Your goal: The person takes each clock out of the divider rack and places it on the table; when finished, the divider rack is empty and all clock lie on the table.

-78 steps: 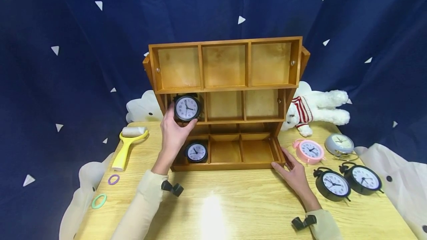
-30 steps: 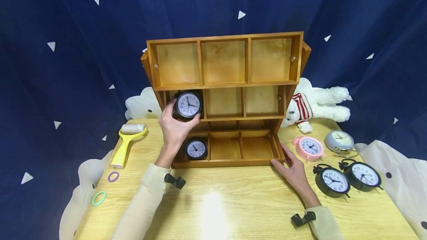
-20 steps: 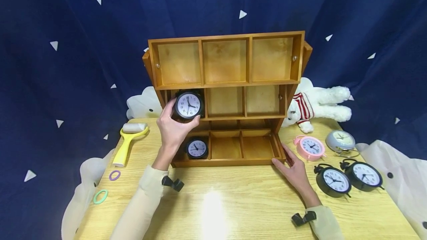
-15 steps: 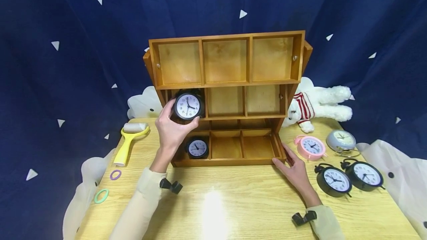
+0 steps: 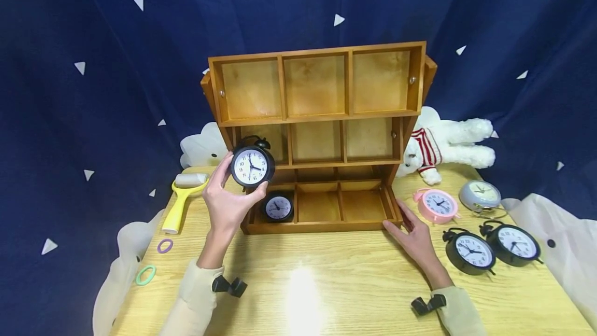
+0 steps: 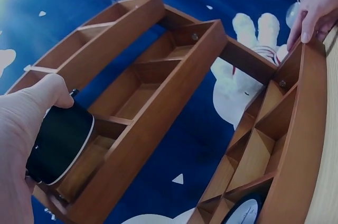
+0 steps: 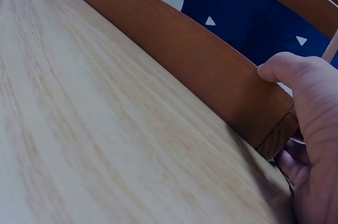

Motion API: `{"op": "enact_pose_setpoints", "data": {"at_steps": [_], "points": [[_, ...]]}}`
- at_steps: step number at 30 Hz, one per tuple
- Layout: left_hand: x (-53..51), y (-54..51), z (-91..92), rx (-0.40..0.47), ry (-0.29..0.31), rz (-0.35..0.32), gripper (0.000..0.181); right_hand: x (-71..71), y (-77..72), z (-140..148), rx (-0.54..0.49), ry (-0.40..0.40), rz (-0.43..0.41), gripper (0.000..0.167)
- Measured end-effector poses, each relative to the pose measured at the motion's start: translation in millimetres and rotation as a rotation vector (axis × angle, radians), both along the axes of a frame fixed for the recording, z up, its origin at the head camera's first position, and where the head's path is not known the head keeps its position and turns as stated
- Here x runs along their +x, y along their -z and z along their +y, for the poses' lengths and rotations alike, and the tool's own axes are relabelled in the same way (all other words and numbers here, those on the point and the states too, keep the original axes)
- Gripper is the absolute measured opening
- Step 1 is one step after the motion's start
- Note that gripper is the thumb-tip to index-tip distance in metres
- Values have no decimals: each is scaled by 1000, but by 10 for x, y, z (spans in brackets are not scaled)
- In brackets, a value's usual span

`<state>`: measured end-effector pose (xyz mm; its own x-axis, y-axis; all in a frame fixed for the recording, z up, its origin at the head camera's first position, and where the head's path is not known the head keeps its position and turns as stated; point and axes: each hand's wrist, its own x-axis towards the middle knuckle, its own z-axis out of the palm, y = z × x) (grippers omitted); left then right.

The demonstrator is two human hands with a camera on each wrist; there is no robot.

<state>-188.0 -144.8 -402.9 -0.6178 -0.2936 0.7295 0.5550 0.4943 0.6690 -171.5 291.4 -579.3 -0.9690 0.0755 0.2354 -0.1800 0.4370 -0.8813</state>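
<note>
My left hand (image 5: 227, 202) grips a black alarm clock (image 5: 252, 166) between thumb and fingers, in front of the left compartment of the middle tier of a three-tier wooden storage box (image 5: 322, 227). In the left wrist view the black clock (image 6: 62, 138) shows its dark side, with the thumb over it. Another black clock (image 5: 278, 207) sits in the bottom tier's left compartment. My right hand (image 5: 416, 237) holds the bottom tier's front right corner. Seen from the right wrist, the thumb lies on the wood and the fingers curl behind the corner of the box (image 7: 211, 84).
On the right stand a pink alarm clock (image 5: 437, 205), a grey-blue one (image 5: 480, 194) and two black ones. A white plush toy (image 5: 448, 149) lies behind them. At the left are a yellow lint roller (image 5: 179, 206), a purple ring (image 5: 165, 245) and a green ring (image 5: 146, 275).
My left hand has drawn the black alarm clock out of the middle tier's left compartment, forward and to the left. The right hand has kept its place on the box corner.
</note>
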Motion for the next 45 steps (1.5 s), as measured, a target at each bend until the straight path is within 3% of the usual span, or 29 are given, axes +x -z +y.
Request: {"op": "enact_pose_setpoints", "data": {"at_steps": [5,10,21,32,35,38,45], "points": [[281,-158,-8,7,8,-7,78,-8,22,-9,-2,4,-1,74],[422,-164,-102,-1,-9,-26,78,28,54,-16,-9,-7,-18,75],[485,-106,-395,29,-24,-71,77,15,40,7,0,-8,-8,75],[542,65,-670,132,-154,-132,76,15,13,4,-6,-19,-20,75],[493,155,-735,141,-159,-156,73,19,-3,6,-11,-15,-21,75],[368,300,-820,152,-130,-177,71,17,-12,12,-10,-7,-17,75],[-71,880,-1138,166,-96,-250,73,13,-12,14,-13,-18,-19,76]]}}
